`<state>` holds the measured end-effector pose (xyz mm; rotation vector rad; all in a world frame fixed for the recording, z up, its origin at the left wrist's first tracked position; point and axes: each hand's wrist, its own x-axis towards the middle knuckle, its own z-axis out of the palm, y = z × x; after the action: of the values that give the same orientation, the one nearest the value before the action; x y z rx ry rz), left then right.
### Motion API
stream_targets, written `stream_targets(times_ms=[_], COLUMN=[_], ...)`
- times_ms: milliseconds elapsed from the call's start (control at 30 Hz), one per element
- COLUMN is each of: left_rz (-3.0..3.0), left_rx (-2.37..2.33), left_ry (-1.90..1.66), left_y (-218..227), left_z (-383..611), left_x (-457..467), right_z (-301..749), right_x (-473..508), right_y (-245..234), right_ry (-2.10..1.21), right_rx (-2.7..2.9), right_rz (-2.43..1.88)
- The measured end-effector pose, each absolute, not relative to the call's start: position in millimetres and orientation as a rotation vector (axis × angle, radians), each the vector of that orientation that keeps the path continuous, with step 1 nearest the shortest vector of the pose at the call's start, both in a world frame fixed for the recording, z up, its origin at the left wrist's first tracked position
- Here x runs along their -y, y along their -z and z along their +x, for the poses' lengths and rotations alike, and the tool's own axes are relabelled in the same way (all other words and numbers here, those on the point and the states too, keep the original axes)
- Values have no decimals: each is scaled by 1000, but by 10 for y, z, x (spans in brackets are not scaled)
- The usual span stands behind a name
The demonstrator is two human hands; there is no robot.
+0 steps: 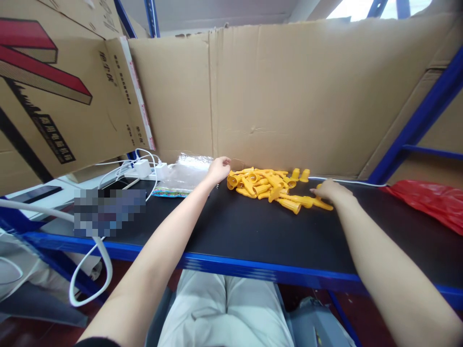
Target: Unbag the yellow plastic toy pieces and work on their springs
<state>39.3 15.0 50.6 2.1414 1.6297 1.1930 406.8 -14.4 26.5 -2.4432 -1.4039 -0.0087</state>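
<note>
A heap of several yellow plastic cone-shaped parts (pixel 267 185) lies on the black bench top (pixel 253 231) close to the cardboard back wall. My left hand (pixel 218 169) reaches to the heap's left edge with its fingers curled, touching the nearest parts; what it grips, if anything, is hidden. My right hand (pixel 331 190) lies at the heap's right end, fingers bent down over a yellow part (pixel 321 204) on the mat.
A clear plastic bag (pixel 183 176) lies left of the heap. White chargers and cables (pixel 144 168) sit further left. A red plastic bag (pixel 430 202) lies at the right. Cardboard sheets (pixel 289 96) wall the back and left. A blue frame (pixel 253 270) edges the bench.
</note>
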Motion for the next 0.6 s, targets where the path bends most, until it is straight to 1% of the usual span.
stream_targets(times_ms=[100, 167, 267, 367, 467, 600], left_rz=[2306, 2444, 2643, 2833, 2944, 3032], left_rx=[-1617, -1630, -1585, -1447, -1355, -1234], left_ry=[-1216, -1209, -1178, -1108, -1073, -1087], left_y=[-428, -391, -380, -423, -498, -584], left_z=[337, 291, 263, 305, 385, 500], left_x=[-90, -61, -9, 68, 170, 318], right_z=[3970, 3899, 3801, 3669, 3462, 3130], right_x=[178, 227, 312, 415, 530, 624], right_y=[-256, -312, -462, -639, -778, -869], right_ry=[-108, -80, 63, 273, 435, 447], right_rx=[1322, 1353, 1355, 1359, 1436, 1557], right_rz=[-2599, -2561, -2477, -2279, -1982, -1721])
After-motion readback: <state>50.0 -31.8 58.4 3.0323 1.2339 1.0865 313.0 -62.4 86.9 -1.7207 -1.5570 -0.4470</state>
